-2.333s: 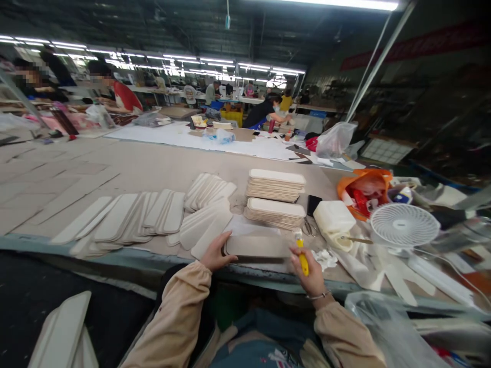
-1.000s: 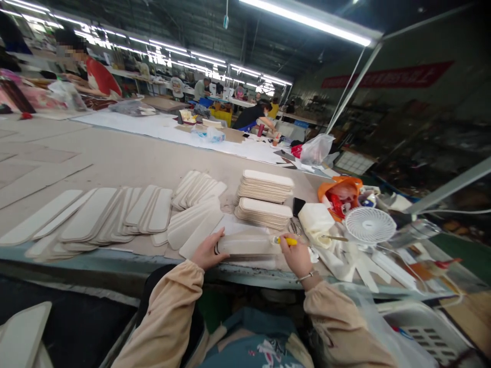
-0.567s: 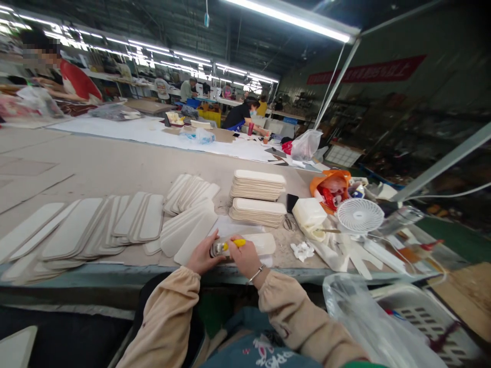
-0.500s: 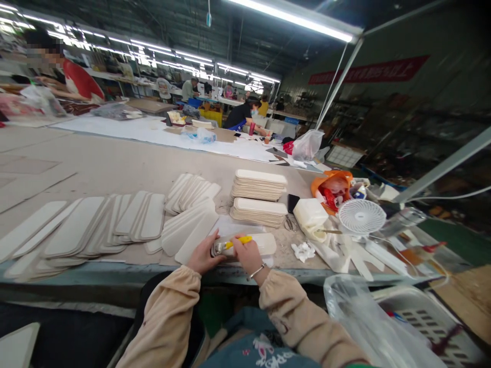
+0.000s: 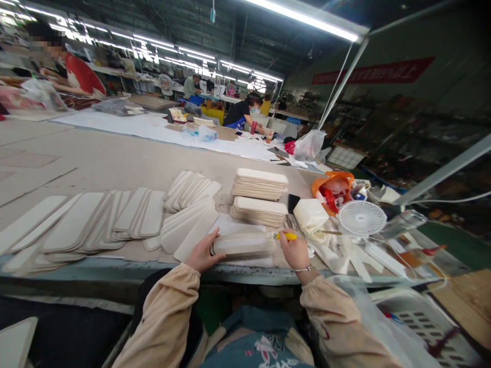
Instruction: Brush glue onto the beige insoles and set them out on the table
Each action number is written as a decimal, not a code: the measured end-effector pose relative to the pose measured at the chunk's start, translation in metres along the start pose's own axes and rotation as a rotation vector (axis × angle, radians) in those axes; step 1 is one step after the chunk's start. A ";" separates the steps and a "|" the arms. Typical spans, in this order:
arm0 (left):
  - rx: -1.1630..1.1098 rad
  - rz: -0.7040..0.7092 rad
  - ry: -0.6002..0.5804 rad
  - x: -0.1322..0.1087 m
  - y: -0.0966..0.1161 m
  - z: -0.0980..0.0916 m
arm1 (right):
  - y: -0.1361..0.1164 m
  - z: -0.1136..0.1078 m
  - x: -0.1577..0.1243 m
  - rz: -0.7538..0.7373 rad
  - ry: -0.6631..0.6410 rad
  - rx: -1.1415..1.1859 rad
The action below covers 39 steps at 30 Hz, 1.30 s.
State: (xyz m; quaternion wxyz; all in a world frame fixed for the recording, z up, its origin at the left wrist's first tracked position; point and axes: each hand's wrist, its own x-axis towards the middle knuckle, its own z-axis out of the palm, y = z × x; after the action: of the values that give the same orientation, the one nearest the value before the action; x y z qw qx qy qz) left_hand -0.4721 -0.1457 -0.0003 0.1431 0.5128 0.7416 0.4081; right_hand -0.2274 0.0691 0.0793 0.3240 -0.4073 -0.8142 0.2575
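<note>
At the left end of a long, cream, round-cornered panel (image 5: 245,244), my left hand (image 5: 205,251) grips the edge between thumb and fingers. The panel lies near the table's front edge, partly over a white sheet. My right hand (image 5: 295,251) is closed round a yellow-handled tool (image 5: 290,236) at the panel's right end. The tool's head is blurred, so its kind is unclear. Two neat stacks of similar panels, a front stack (image 5: 259,210) and a back stack (image 5: 261,181), stand just beyond. Fanned panels (image 5: 192,225) lie left of my left hand.
More overlapping panels (image 5: 76,225) spread along the left. To the right are scissors (image 5: 290,222), a white block-like container (image 5: 310,212), a small white fan (image 5: 362,218), an orange bag (image 5: 333,186) and off-cuts. A plastic basket (image 5: 425,322) stands lower right. Co-workers are at tables farther back.
My right hand has moved right with the yellow-handled tool, from beside my left hand to the panel's far right end. My left hand stays on the panel's left end.
</note>
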 end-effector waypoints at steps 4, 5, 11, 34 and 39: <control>0.005 -0.003 0.010 0.000 0.000 0.000 | -0.033 0.036 -0.021 -0.243 -0.235 -0.514; 0.004 -0.003 0.009 0.000 0.000 0.001 | -0.043 0.046 -0.027 -0.281 -0.288 -0.543; -0.020 0.017 0.016 -0.001 -0.005 0.003 | -0.092 0.088 -0.051 -0.451 -0.416 -0.429; -0.001 -0.032 0.007 0.000 -0.001 0.002 | -0.054 0.056 -0.011 0.171 -0.300 0.419; -0.015 -0.014 0.015 0.000 -0.003 0.004 | -0.074 0.085 -0.028 0.147 -0.427 0.434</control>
State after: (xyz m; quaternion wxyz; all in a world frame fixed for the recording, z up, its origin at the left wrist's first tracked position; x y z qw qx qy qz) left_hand -0.4714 -0.1446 -0.0056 0.1442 0.5034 0.7433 0.4164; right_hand -0.3140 -0.0067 0.0650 0.2056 -0.3230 -0.7582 0.5278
